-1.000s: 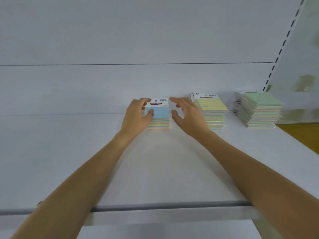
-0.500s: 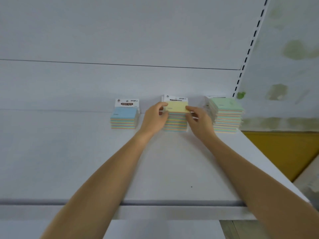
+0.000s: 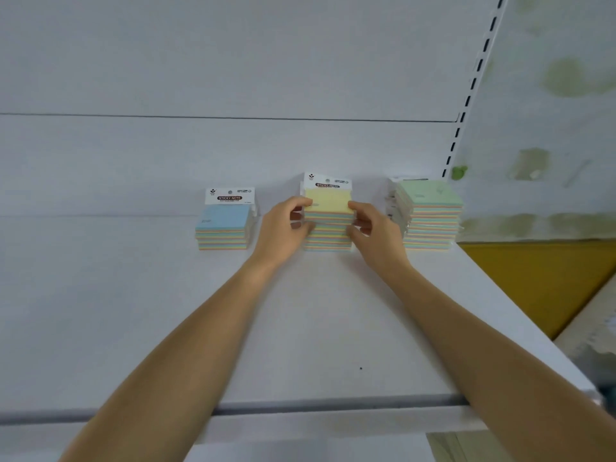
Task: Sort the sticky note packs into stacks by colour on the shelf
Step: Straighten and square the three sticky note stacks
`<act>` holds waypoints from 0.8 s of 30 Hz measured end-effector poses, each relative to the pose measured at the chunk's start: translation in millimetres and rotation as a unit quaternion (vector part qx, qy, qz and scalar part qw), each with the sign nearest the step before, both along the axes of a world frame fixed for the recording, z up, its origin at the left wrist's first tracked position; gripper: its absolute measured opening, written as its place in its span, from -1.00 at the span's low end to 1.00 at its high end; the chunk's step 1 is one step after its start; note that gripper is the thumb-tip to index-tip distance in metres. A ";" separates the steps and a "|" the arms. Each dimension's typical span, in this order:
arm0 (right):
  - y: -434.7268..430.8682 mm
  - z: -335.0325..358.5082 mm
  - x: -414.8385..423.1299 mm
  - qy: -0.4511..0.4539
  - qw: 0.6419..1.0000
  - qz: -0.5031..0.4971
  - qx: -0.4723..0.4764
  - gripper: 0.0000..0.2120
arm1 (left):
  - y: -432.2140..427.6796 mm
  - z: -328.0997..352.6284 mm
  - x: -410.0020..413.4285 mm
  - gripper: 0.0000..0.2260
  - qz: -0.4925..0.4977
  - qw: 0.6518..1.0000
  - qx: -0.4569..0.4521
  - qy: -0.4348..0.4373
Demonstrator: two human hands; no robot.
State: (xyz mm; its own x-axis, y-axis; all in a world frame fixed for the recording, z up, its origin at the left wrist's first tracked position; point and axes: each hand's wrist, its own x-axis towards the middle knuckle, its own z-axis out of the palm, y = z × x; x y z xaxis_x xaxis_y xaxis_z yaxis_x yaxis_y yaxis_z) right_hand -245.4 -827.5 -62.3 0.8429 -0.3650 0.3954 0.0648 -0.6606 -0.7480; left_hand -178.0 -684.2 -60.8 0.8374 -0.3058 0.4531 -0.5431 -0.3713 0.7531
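Reaching in from 7 and 5 o'clock over the front of the shelf [image 3: 133, 311], the two forearms meet at the middle pile. The left grip [image 3: 283, 225] curls round the left side of the yellow stack [image 3: 328, 228], thumb at the top pack's edge. The right grip [image 3: 373, 228] pinches the right side the same way, so both are holding that pile, which stands on the shelf near the back wall.

At 9 o'clock from it, apart and untouched, sits the lower blue stack [image 3: 223, 228]. At 3 o'clock, also apart, stands the taller green stack [image 3: 430, 218].

I see no loose packs, so the sorting looks nearly done: three piles, each topped by one colour. What seems left is squaring up the yellow one. Whether every pack below matches its top I cannot tell.

A second ago both grips were round the blue stack. Half a second ago they had moved to the yellow one, where they remain.
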 end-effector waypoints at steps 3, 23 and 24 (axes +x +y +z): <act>-1.8 1.2 -0.4 -0.004 1.000 -0.007 0.004 -0.63 | -0.8 0.3 0.8 -0.68 -0.007 1.000 -0.019 0.013; -6.3 0.0 -3.2 0.019 0.996 0.029 0.083 -0.41 | 5.6 -1.3 -2.1 -0.47 -0.043 0.994 -0.027 0.093; -6.0 -2.2 -3.5 0.037 0.996 0.033 0.075 -0.35 | 5.4 -2.8 -2.1 -0.45 -0.040 0.994 -0.005 0.100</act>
State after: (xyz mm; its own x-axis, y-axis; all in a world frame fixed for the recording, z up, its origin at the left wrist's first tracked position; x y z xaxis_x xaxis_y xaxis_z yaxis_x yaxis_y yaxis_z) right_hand -248.9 -833.5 -64.5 0.8921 -0.3581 0.2757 0.0451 -0.5363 -0.8428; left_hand -180.1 -678.8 -63.7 0.8844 -0.3715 0.2826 -0.4092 -0.3259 0.8523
